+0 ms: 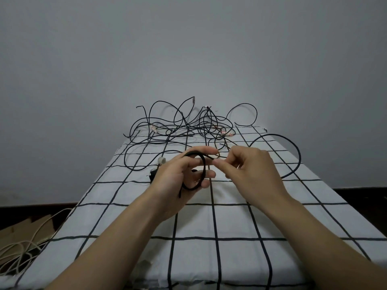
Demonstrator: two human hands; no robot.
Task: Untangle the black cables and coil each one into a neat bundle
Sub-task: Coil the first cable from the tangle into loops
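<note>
A tangle of thin black cables [184, 126] lies at the far end of the table, with loops rising against the wall. My left hand [178, 174] holds a small coil of black cable [202, 164] looped around its fingers, above the table's middle. My right hand [249, 166] pinches the same cable's strand just right of the coil, between thumb and forefinger. A thicker black cable [293, 147] arcs in a wide loop behind my right hand. A small white plug [161, 160] and a dark connector [152, 174] lie beside my left hand.
The table wears a white cloth with a black grid [209, 222]. A grey wall stands right behind the far edge. On the floor at lower left lie beige cables [18, 250] and cardboard [27, 227].
</note>
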